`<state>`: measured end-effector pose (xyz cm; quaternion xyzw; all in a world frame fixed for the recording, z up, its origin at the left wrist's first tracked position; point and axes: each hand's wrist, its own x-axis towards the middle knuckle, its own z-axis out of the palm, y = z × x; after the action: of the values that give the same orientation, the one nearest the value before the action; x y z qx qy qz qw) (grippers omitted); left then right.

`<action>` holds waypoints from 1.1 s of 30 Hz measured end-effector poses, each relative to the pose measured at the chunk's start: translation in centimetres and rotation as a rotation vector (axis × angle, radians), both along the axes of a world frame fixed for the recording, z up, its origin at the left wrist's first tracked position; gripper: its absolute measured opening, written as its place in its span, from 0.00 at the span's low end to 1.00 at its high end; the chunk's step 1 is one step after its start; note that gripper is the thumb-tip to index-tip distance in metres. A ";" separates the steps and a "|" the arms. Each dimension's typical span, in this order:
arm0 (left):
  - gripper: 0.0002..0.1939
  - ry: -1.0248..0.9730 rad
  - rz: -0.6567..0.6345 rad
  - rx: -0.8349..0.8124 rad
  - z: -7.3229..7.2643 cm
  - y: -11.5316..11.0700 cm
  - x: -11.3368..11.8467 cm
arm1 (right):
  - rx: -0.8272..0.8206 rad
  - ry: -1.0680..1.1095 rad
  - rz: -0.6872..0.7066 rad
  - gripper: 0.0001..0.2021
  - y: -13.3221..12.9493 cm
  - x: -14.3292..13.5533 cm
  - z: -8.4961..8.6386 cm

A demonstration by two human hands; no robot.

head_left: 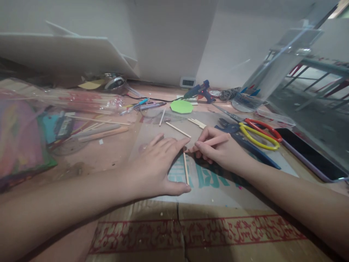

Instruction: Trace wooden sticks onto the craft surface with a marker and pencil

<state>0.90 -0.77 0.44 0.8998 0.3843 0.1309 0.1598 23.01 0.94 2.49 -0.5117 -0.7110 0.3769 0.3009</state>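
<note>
On a pale sheet with teal lettering (177,194), my left hand (155,163) lies with its fingers stretched. Its thumb meets the near end of a short wooden stick (186,169) and its index finger is by the far end, steadying the stick between them. My right hand (218,145) is closed around a pink pen-like tool (215,141), whose tip points at the stick's far end; its exact kind is unclear. Just beyond lie another wooden stick (178,130), a shorter stick (162,117) and several cut sticks (196,123).
Right of my right hand are scissors with red and yellow handles (259,136), blue-handled pliers (253,151) and a phone (311,153). Behind stand a glue gun (200,91), a green octagonal piece (181,106) and a clear cylinder (269,72). Bagged sticks (79,100) lie left.
</note>
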 end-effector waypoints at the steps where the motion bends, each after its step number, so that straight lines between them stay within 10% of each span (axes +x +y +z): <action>1: 0.55 0.001 -0.003 -0.003 0.0 0.0 0.0 | 0.000 -0.002 0.015 0.10 0.0 0.0 0.1; 33: 0.52 0.003 -0.022 0.042 0.0 -0.1 -0.1 | 0.054 -0.033 0.245 0.15 -0.8 1.1 0.0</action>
<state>0.78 -0.84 0.40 0.9074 0.3718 0.1357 0.1415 24.10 0.10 2.53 -0.4190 -0.7828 0.3832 0.2546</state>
